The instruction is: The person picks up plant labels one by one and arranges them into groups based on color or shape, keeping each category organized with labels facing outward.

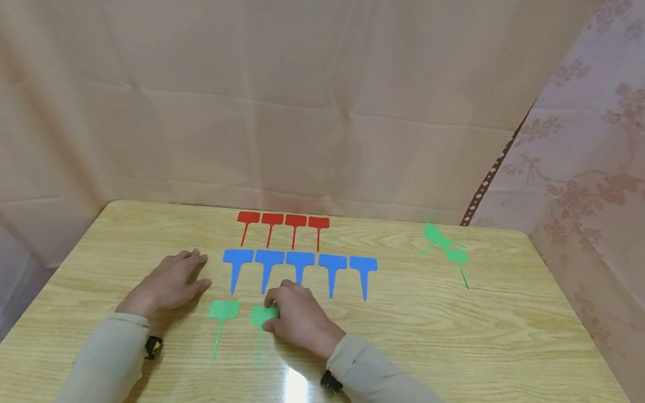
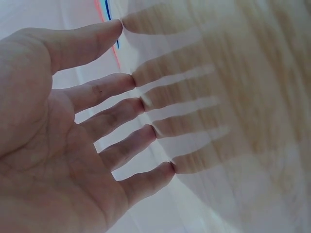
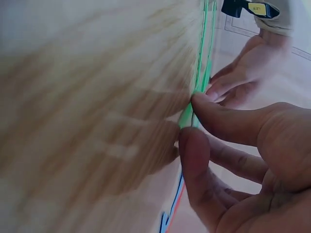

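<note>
My right hand (image 1: 302, 316) pinches the head of a green T-shaped plant label (image 1: 259, 315) between thumb and index finger, with the label flat on the table. In the right wrist view the thumb (image 3: 228, 119) and index finger meet at its edge. Left of it lies a second green plant label (image 1: 223, 310), stem toward me. My left hand (image 1: 168, 283) rests its spread fingertips on the wood, left of the blue labels, holding nothing; the left wrist view shows the palm (image 2: 53, 150) with nothing in it.
Behind the green pair runs a row of several blue labels (image 1: 332, 263), partly covered by my right hand. Farther back is a row of several red labels (image 1: 296, 221). Loose green labels (image 1: 458, 256) overlap at the back right of the wooden table (image 1: 516, 359). Curtains hang behind.
</note>
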A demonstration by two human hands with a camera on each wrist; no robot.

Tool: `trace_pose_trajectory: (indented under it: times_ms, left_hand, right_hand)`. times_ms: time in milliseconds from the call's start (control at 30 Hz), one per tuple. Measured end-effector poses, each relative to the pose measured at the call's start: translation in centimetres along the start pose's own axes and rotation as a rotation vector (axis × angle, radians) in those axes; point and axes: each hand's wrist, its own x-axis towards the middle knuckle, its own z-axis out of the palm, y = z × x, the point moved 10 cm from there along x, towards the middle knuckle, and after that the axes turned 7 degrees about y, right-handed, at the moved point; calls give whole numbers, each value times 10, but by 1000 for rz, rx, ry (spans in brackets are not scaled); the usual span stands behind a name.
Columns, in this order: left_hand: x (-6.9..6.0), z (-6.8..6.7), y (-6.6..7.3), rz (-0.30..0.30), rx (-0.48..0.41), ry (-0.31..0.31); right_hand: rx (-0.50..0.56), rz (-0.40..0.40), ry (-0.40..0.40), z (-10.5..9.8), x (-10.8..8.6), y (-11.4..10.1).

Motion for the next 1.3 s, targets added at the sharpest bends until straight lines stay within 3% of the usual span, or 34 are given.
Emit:
trace_pose_trajectory:
  times_ms: [233, 633, 833, 1033, 1300]
  left_hand:
    - [0, 0, 0, 10, 2, 1]
    - [1, -2, 1, 14, -10, 1]
    - [-1, -1, 0, 12, -25, -11]
    - [-2, -1, -2, 4, -44, -17]
    - [0, -1, -2, 4, -44, -9]
  right_hand:
    - [-47, -16, 43, 1, 6, -6]
    - [-41, -8, 41, 2, 11, -7]
    - [64, 15, 18, -4, 7, 0]
    - [153, 54, 39, -30, -4, 26]
    - [94, 170, 242, -97, -25, 101]
